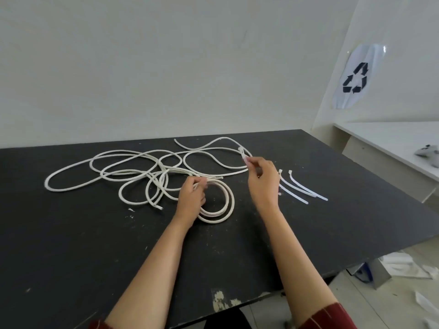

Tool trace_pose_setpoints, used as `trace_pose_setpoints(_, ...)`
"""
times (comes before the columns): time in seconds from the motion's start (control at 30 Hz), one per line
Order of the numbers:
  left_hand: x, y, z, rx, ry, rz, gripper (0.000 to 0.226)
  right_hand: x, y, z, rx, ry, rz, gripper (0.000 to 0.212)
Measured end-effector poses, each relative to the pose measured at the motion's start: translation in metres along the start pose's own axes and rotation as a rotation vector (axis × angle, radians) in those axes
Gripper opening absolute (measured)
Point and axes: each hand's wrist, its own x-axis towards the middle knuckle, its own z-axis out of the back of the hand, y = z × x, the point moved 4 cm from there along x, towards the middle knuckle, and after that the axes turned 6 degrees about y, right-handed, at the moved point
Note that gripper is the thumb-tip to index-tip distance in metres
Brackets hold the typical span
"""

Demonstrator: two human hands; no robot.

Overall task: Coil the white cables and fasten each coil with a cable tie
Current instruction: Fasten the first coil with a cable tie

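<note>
Coil (217, 205) under left hand (192, 195), gripped at top

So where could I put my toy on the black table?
The near part of the black table, left of the left hand, is bare. The far side is crowded with loose white cables, and cable ties lie beyond the right hand.

Three loose cable ties (299, 187) near the counter's (71, 245) right edge – a fourth tie (244, 156) pinched; cable count unclear.
</note>
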Motion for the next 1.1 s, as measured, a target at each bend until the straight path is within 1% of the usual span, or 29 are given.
trace_pose_setpoints(0.03, -0.001, -0.001, 0.001, -0.007, -0.011, -0.011, 0.012, 0.0, 0.008, -0.005, 0.181, 0.041, -0.018, 0.012)
trace_pose_setpoints(0.13, -0.002, -0.003, 0.003, -0.003, -0.045, -0.013, 0.011, -0.004, 0.024, -0.023, 0.845, 0.259, -0.131, 0.015)
trace_pose_setpoints(0.17, -0.002, -0.003, 0.003, -0.01, -0.049, -0.002, 0.01, -0.005, 0.026, -0.029, 0.965, 0.316, -0.154, 0.015)
trace_pose_setpoints(0.23, -0.002, -0.003, 0.004, -0.038, -0.044, 0.01, 0.01, -0.011, 0.027, -0.038, 1.017, 0.382, -0.172, 0.016)
trace_pose_setpoints(0.4, -0.001, -0.001, 0.005, -0.062, -0.041, -0.003, 0.01, -0.024, 0.02, -0.054, 0.987, 0.455, -0.21, 0.02)
trace_pose_setpoints(0.5, -0.001, -0.001, 0.005, -0.076, -0.033, -0.007, 0.01, -0.027, 0.02, -0.057, 0.899, 0.493, -0.142, 0.018)
trace_pose_setpoints(0.6, -0.001, -0.002, 0.005, -0.077, -0.026, -0.016, 0.009, -0.028, 0.018, -0.058, 0.65, 0.512, -0.033, 0.019)
trace_pose_setpoints(0.7, -0.001, -0.002, 0.005, -0.056, -0.02, -0.033, 0.01, -0.025, 0.016, -0.054, 0.361, 0.467, 0.064, 0.024)
trace_pose_setpoints(0.77, -0.001, -0.002, 0.004, -0.034, -0.016, -0.043, 0.008, -0.024, 0.016, -0.049, 0.27, 0.431, 0.116, 0.029)
trace_pose_setpoints(0.9, 0.0, -0.006, 0.002, -0.037, -0.011, -0.065, 0.021, -0.025, 0.016, -0.044, 0.195, 0.401, 0.192, 0.02)
trace_pose_setpoints(1.0, -0.001, -0.006, 0.0, -0.045, 0.008, -0.038, 0.021, -0.029, 0.016, -0.045, 0.116, 0.422, 0.208, 0.017)
trace_pose_setpoints(1.1, -0.003, -0.006, 0.001, -0.069, 0.027, -0.006, 0.019, -0.035, 0.016, -0.049, 0.134, 0.437, 0.239, 0.021)
